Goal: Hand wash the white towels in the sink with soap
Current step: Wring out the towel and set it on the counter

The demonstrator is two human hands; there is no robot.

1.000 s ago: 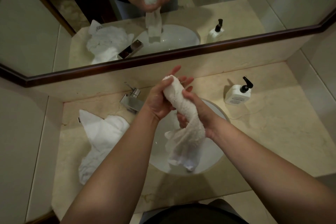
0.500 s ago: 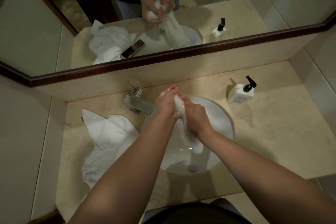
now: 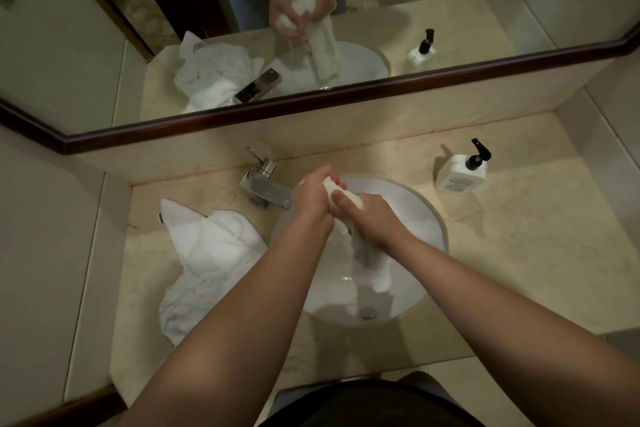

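A spare towel [image 3: 204, 263] lies crumpled on the worktop [image 3: 519, 253], left of the sink [image 3: 422, 218]. Left hand [image 3: 313, 196] and right hand [image 3: 372, 218] curl their fingers tightly around the wet towel [image 3: 372, 270], held above the sink. Soap bottle [image 3: 460, 172] stands at the right.

Both forearms bare, reaching forward from bottom of frame, converging at centre. Left hand [image 3: 311, 196] curled, fingers wrapped round upper end of towel [image 3: 367, 263], knuckles up. Right hand [image 3: 372, 215] just beside it, touching, fingers curled round same towel lower down. Wrists roughly straight, hands close together.
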